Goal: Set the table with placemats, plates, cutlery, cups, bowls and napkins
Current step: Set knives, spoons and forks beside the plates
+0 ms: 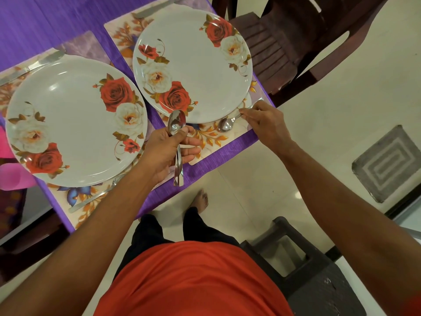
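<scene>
Steel spoons [177, 131] in left hand [166, 153]; right hand [262, 125] pinches spoon [225, 126] beside plate [196, 65].

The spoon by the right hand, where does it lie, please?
Head view: the spoon lies on the right placemat beside the right plate's near rim, handle in the right hand.

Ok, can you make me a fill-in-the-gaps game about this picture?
1. The left hand grips a shiny ____ with its bowl pointing up.
2. The right hand pinches the handle of the lying spoon, which rests on a flowery ____.
3. The tablecloth is coloured ____.
4. The left plate and right plate make ____ plates in view.
Missing words: spoon, placemat, purple, two.
</scene>
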The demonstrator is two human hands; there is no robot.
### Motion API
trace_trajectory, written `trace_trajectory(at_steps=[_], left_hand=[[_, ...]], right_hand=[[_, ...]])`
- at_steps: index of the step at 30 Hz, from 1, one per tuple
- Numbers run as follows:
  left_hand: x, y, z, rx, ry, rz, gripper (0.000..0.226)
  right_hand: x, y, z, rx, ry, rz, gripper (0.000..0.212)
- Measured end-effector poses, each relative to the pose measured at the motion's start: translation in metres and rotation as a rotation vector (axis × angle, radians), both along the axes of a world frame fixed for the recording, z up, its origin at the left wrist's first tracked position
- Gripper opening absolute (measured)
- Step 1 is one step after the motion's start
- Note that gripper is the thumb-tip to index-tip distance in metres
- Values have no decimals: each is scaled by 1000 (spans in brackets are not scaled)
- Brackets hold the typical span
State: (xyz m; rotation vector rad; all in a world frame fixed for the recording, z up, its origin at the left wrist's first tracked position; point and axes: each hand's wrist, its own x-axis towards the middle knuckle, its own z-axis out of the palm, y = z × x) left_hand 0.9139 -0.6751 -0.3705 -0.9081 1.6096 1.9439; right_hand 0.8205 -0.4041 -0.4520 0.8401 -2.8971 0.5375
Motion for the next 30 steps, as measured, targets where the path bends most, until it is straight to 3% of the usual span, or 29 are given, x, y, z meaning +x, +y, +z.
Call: trace_trajectory(at_steps=[6, 12, 16, 21, 27, 30], left_hand=[[3, -4, 0, 17, 2, 11, 27], [11, -18, 9, 66, 3, 37, 23], [24, -41, 14, 65, 9, 23, 21], [41, -91, 23, 89, 18, 20, 25], [67, -195, 33, 74, 59, 103, 22], [83, -252, 31, 82, 73, 155, 20]], right_hand=[[5, 0, -7, -69, -11, -76, 28], [48, -23, 5, -324, -21, -412, 23], [101, -96, 30, -636, -223, -536, 21], [135, -220, 62, -1010, -669, -525, 13], [133, -339, 87, -1020, -737, -468, 11], [134, -389, 90, -1042, -779, -562, 9]])
